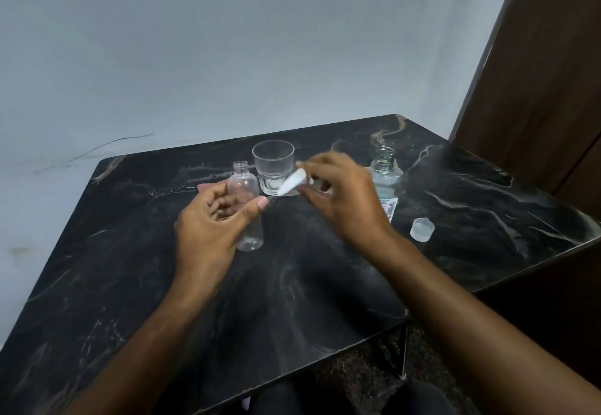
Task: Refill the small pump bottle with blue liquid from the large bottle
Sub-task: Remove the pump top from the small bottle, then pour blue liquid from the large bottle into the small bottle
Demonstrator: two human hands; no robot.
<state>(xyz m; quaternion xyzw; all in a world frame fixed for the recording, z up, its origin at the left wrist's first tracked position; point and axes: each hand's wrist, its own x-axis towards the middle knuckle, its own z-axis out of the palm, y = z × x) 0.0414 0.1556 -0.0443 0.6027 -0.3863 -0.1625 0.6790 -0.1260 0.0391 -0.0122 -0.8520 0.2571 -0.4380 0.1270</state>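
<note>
The small clear bottle (246,206) stands upright on the black marble table (292,284), uncapped and empty-looking. My left hand (211,219) is wrapped loosely around its left side, fingers curled behind it. My right hand (341,200) holds the white pump head (292,182), blurred, tilted just right of the small bottle's neck. The large bottle (385,180) stands behind my right hand with its neck uncapped; it holds pale blue liquid and is partly hidden by the hand. Its clear cap (422,228) lies on the table to the right.
A clear drinking glass (273,164) stands just behind the small bottle, between my hands. A pale wall runs behind the table and a brown wooden panel (536,89) rises at the right. The table's right edge is close to the cap.
</note>
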